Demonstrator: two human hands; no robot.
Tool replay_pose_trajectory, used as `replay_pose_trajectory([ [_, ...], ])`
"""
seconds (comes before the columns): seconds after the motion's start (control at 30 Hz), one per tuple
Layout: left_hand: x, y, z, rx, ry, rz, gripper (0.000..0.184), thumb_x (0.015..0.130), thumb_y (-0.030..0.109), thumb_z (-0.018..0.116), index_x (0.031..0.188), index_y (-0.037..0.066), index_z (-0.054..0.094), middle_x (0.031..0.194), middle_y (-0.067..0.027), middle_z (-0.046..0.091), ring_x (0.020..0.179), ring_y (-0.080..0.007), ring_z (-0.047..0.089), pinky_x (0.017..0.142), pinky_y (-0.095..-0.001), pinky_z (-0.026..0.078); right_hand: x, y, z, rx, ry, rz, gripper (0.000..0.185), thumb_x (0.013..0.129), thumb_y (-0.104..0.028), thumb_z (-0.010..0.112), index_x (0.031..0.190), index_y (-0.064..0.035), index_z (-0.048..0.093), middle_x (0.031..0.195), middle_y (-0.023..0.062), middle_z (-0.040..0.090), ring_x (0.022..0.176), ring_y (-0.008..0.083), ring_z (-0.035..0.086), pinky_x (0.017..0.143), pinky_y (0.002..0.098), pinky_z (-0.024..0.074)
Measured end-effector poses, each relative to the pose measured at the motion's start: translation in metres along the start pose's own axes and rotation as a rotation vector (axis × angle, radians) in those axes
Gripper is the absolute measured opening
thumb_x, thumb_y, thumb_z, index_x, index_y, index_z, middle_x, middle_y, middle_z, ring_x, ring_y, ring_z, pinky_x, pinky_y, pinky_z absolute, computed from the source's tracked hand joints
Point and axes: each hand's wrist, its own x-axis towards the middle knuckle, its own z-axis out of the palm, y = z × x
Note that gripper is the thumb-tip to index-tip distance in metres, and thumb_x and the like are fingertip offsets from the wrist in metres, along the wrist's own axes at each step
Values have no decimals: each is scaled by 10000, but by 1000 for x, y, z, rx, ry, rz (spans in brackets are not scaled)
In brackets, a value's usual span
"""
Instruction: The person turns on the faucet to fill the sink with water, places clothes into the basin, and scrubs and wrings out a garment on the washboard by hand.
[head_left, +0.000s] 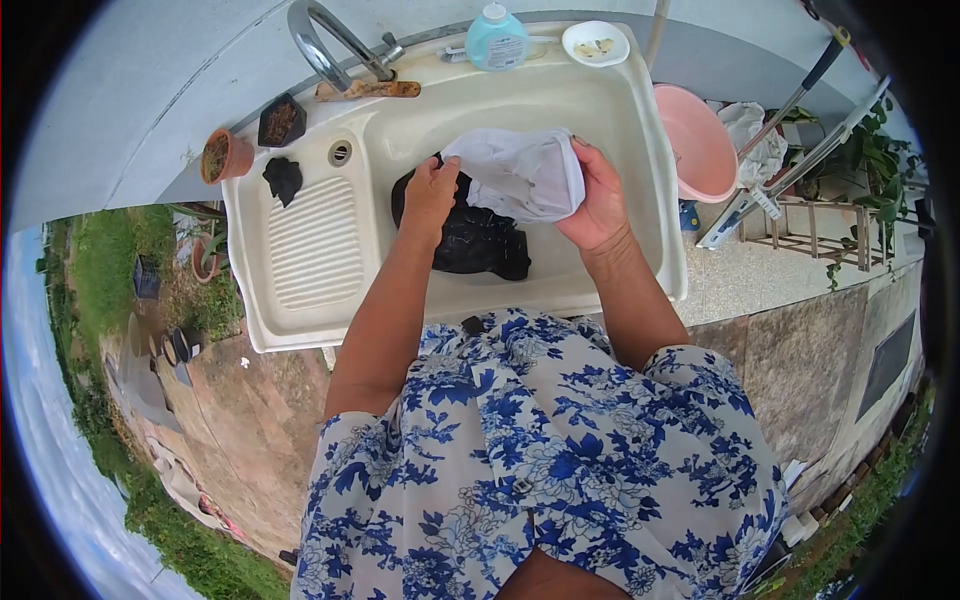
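A white cloth (520, 172) is stretched between my two hands above the basin of the cream-coloured sink (600, 288). My left hand (433, 198) pinches its left edge, fingers closed. At the cloth's right edge, my right hand (598, 200) grips it, with the thumb on top near the rim. Beneath the cloth, dark wet fabric (475, 243) lies in the basin, partly hidden by the cloth and my left hand. A small black cloth (283, 180) rests at the top of the ribbed washboard (318, 243).
Along the back rim are a curved faucet (345, 55), a wooden-handled brush (368, 90), a blue detergent bottle (497, 40) and a white soap dish (596, 44). Two small pots (227, 157) (282, 121) stand back left. A pink basin (697, 143) is right of the sink.
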Motion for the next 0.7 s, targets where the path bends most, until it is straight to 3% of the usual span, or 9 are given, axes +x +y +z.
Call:
replay_pose_trajectory([
  [0.03,2,-23,17,50,-75,-44,535,853,375,557,1266,51,453,1097,-76,542,909,-166,534,715,-288,473,1,6,1,26,-1,11,198,885,-193,499,1008,-60,578,1015,69,622,970,212,584,877,377,458],
  [0.1,-33,-8,37,-227,-392,-392,501,860,313,568,1269,52,442,1158,-80,526,1018,-172,507,830,-317,459,0,20,5,29,57,30,161,880,-186,513,980,-80,583,963,46,623,917,185,593,833,346,470],
  [0.17,-46,-29,49,-382,-502,-238,527,844,444,520,1208,63,504,1104,-105,558,999,-214,530,842,-333,421,-2,38,-5,26,4,183,131,864,-176,546,956,-92,585,910,20,611,860,142,584,776,301,472],
  [0.2,-32,-57,51,-307,-625,-8,487,860,423,510,1199,74,512,1089,-92,568,981,-204,539,816,-343,436,-4,47,-8,-41,-9,215,175,862,-169,552,1014,-82,563,948,24,600,885,140,575,784,297,465],
  [0.37,-44,-44,34,-389,-734,26,446,885,394,488,1194,73,516,1082,-78,575,963,-203,553,764,-341,459,-16,56,-8,-115,65,283,254,847,-122,569,1093,-80,524,971,12,575,890,129,563,778,284,456],
  [0.43,-46,-40,25,-90,-349,-323,425,903,378,469,1194,71,516,1088,-77,575,961,-209,563,724,-332,473,-16,42,-12,-137,57,201,259,860,-136,544,1108,-66,522,1017,36,581,930,156,569,826,311,458],
  [0.53,-15,-59,-9,-434,-70,-344,420,932,318,405,1272,72,427,1217,-125,504,1041,-291,537,758,-456,487,-16,1,-4,-72,12,16,140,875,-153,517,991,-78,538,987,51,590,961,182,565,863,345,450],
  [0.6,7,-50,-36,-908,-9,-281,336,962,235,348,1242,73,436,1193,-127,527,1082,-324,535,868,-532,470,-18,-27,-6,-52,3,-103,168,884,-162,497,1010,-60,541,1028,81,594,997,212,562,895,383,442],
  [0.7,13,2,-45,-754,147,72,341,962,276,374,1210,58,461,1155,-120,550,1023,-287,572,837,-441,500,-25,-73,6,-33,-135,-261,228,891,-164,475,1053,-27,557,1092,112,598,1033,245,558,924,405,429],
])
